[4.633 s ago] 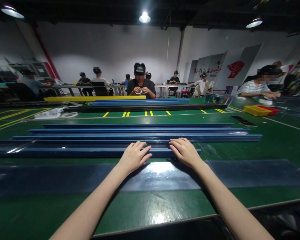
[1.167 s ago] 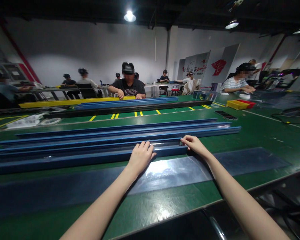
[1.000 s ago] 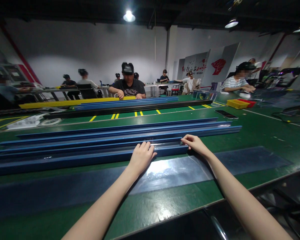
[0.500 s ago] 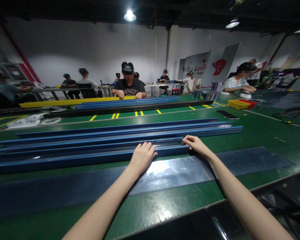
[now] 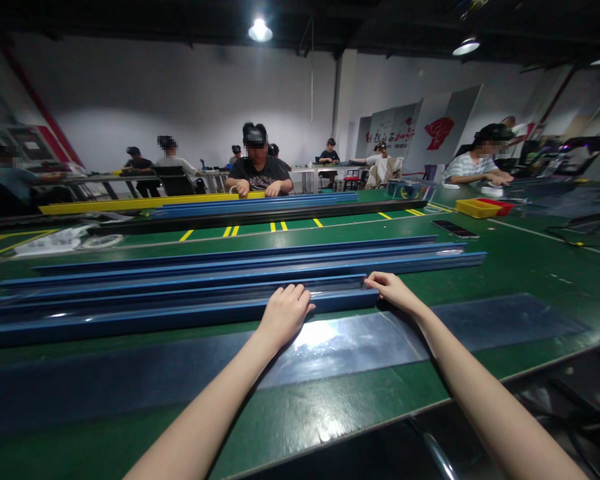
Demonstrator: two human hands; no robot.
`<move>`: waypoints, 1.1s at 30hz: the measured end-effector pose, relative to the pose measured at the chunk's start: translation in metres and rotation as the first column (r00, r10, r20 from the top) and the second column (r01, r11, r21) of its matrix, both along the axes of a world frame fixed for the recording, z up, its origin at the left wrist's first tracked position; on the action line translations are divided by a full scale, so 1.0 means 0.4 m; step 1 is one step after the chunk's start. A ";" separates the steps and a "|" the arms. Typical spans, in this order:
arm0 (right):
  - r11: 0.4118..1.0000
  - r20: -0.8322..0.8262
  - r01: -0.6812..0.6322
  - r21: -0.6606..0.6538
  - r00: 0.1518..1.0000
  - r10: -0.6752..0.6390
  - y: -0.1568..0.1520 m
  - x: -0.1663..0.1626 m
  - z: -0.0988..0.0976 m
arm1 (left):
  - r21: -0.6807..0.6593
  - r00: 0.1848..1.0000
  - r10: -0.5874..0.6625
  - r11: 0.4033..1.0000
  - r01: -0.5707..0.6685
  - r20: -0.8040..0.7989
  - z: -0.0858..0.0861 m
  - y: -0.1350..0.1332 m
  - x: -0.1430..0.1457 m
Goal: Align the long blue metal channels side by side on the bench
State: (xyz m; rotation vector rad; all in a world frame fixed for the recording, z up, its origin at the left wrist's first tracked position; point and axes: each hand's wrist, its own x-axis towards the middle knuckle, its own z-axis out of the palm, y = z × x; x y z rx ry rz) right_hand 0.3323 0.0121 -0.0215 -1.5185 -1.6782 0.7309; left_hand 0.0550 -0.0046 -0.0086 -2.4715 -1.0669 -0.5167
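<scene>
The wearer's two hands (image 5: 286, 312) — one near translucent strip (image 5: 365, 337), one phone (image 5: 456, 229), two bins (image 5: 477, 209), three lamps (image 5: 260, 31)

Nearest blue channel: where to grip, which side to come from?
Probably pinch the front wall of the nearest blue channel, between left hand and right hand, from above on the near side: the wall stands upright with a narrow top edge, and the channel lies open side up.

Red fist emblem (image 5: 439, 134) on grey panel (image 5: 463, 120), lettering (image 5: 404, 135) blurred
</scene>
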 end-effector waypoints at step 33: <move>0.999 0.164 0.005 0.035 0.986 -0.011 0.005 0.005 -0.007 | -0.106 0.999 0.016 0.994 -0.020 -0.034 0.005 0.004 0.001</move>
